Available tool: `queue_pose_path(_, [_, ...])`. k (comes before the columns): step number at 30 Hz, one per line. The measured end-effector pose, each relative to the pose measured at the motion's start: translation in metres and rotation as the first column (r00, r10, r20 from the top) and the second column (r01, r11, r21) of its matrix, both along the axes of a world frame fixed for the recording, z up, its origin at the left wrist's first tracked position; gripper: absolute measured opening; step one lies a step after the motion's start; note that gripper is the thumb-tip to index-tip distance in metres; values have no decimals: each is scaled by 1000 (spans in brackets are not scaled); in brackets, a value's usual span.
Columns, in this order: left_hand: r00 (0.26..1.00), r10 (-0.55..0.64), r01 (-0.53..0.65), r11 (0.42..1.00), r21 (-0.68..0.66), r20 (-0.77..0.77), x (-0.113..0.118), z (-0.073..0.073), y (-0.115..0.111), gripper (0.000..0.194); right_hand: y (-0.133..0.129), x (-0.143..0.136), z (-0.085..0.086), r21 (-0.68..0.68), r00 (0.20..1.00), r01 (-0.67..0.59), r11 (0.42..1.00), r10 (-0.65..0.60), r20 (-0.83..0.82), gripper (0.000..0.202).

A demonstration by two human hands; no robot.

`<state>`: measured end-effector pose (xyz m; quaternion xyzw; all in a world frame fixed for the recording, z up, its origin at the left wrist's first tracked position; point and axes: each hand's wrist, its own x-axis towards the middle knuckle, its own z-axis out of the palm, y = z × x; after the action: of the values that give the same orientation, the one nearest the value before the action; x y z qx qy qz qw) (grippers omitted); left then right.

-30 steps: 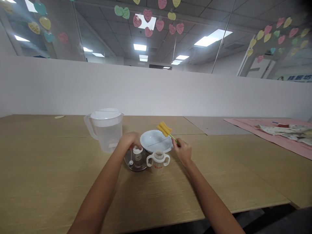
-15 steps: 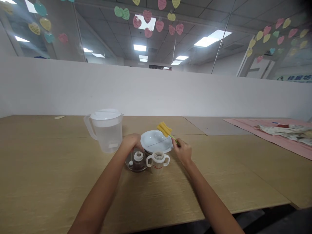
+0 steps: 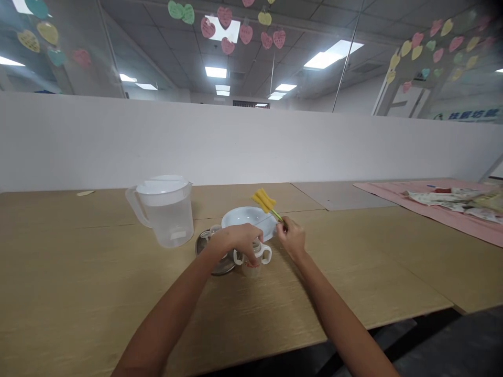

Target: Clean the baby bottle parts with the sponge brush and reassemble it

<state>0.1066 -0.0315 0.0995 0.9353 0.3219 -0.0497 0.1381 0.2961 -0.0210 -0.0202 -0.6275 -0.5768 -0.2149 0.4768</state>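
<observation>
My right hand (image 3: 291, 235) is closed round the green handle of a bottle brush with a yellow sponge head (image 3: 263, 200), held up above the right side of a white bowl (image 3: 245, 213). My left hand (image 3: 245, 242) reaches over the clear two-handled baby bottle (image 3: 252, 269), its fingers and thumb round the bottle's open neck. The bottle stands upright on the table in front of the bowl. Left of it, partly hidden under my left wrist, lies a round metal plate (image 3: 199, 250) carrying small clear and white bottle parts.
A lidded clear pitcher (image 3: 167, 212) of water stands at the left. On the far right, a pink cloth (image 3: 387, 192) has patterned fabric (image 3: 444, 200) on it. A small flat pale piece (image 3: 85, 193) lies at the back left. A white wall (image 3: 236, 141) rises behind the table.
My left hand has moved right, from the metal plate to the baby bottle. A clear part now lies at the plate's back edge. My right hand still holds the brush.
</observation>
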Motion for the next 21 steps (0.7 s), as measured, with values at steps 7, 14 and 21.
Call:
queue_pose_path(7, [895,-122,179,979,-95,429,-16,21,8,51,-3,-2,6,67,979,43,997,-28,-204,41])
queue_pose_path(14, [565,93,-11,994,-105,820,-24,21,30,63,-5,-3,5,169,967,17,985,27,-254,45])
queue_pose_path(21, [680,12,-345,887,306,733,-28,11,50,52,-9,1,7,147,978,-199,969,206,-38,35])
